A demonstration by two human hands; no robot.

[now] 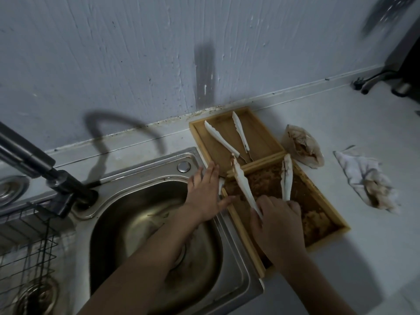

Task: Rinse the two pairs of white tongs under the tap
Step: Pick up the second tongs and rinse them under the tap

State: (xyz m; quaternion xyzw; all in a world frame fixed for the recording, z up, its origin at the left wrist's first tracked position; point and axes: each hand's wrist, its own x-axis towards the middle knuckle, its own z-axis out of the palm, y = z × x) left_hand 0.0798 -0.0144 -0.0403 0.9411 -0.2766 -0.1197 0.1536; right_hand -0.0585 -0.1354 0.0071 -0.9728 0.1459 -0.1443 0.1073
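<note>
Sink (229, 242): left, tap (34, 160) at its far-left.
Near tray (329, 210): right of sink, one pair of tongs (244, 187) above it.
Far tray (268, 130): behind near tray, second tongs (227, 139) inside.
Bag (302, 146), cloth (368, 178): right of trays.

The scene is dim, with a cool grey cast. Light from the front left throws the tap's (34, 160) curved shadow onto the wall (136, 53). Soft glare sits on the sink (145, 214) basin. Wide-angle bending curves the bench (341, 114) edge, and the top right and lower left corners are smeared with blur.
</note>
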